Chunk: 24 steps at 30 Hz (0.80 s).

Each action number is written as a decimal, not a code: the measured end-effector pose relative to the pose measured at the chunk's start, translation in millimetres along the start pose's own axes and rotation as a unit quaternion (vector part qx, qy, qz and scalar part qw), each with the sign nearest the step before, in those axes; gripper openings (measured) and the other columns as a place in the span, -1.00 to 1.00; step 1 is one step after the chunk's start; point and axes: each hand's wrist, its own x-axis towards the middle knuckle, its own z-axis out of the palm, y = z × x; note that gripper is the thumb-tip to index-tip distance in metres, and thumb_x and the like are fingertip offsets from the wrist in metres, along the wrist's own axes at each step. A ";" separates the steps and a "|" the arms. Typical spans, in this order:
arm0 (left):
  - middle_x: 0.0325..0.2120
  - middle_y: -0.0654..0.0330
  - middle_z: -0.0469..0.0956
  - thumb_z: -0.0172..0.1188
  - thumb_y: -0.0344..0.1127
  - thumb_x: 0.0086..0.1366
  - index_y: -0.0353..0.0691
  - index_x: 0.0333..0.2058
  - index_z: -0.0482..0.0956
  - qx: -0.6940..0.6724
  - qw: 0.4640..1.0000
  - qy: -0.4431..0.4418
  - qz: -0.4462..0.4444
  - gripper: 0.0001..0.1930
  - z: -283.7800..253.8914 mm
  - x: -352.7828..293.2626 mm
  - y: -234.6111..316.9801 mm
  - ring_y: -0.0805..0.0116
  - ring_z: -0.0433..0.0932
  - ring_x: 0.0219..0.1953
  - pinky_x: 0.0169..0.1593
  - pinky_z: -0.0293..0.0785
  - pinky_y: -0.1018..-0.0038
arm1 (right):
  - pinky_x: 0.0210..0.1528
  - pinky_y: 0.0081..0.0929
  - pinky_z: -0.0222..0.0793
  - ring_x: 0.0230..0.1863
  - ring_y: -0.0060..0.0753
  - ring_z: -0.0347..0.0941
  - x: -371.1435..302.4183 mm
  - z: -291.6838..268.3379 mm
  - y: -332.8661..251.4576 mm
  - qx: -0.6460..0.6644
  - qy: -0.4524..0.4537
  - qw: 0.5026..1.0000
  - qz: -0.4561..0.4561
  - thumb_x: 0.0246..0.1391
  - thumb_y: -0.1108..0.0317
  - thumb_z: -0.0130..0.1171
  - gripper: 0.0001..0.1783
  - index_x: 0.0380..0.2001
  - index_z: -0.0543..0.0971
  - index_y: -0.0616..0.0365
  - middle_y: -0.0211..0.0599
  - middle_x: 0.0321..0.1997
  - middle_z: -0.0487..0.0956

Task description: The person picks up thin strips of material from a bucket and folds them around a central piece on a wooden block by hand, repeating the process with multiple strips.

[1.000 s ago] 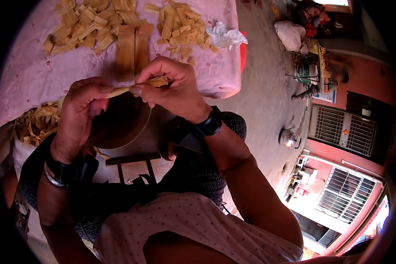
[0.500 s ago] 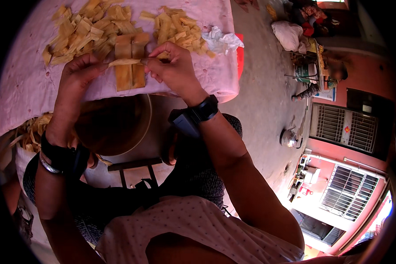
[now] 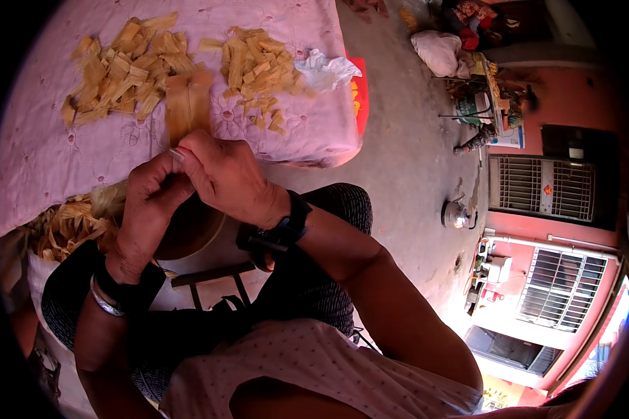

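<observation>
Left hand [image 3: 149,200], apart earlier, now touches right hand [image 3: 232,173]

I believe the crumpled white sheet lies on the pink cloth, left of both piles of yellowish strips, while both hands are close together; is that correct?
The side is wrong: the head view shows the crumpled white sheet on the pink cloth, right of both piles; the rest stands.

Tan-yellow strips [image 3: 122,73], pink floral tablecloth [image 3: 42,157], pale dotted shirt [image 3: 314,359]
</observation>
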 end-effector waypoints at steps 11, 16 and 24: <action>-0.70 0.45 0.24 0.09 -0.25 0.15 -0.20 -0.58 0.41 -0.012 0.997 0.036 -0.072 -0.80 -33.7 6.7 38.7 0.70 0.11 -0.63 -0.50 0.00 0.73 | -0.58 -0.78 0.12 -0.60 -0.85 0.20 12.2 -37.7 14.8 0.262 -0.159 0.940 0.149 0.05 0.34 0.15 -0.74 -0.61 0.46 0.27 -0.61 -0.67 0.36; -0.64 0.43 0.26 0.06 -0.22 0.19 -0.20 -0.57 0.38 -0.012 0.998 0.062 -0.016 -0.77 -28.7 14.1 30.3 0.68 0.13 -0.54 -0.42 0.04 0.71 | -0.42 -0.71 0.33 -0.43 -0.68 0.41 15.7 -41.5 7.7 0.400 -0.185 0.884 0.159 0.07 0.40 0.10 -0.84 -0.35 0.54 0.29 -0.41 -0.39 0.54; -0.68 0.38 0.23 -0.19 -0.11 0.26 -0.23 -0.54 0.39 -0.061 0.981 -0.097 -0.158 -0.65 -14.6 4.7 -4.2 0.62 0.12 -0.63 -0.56 0.01 0.67 | -0.08 -0.57 0.38 0.06 -0.34 0.36 9.4 -24.9 11.6 0.453 -0.187 0.864 0.118 0.11 0.50 -0.04 -0.73 -0.10 0.48 0.24 -0.10 0.28 0.10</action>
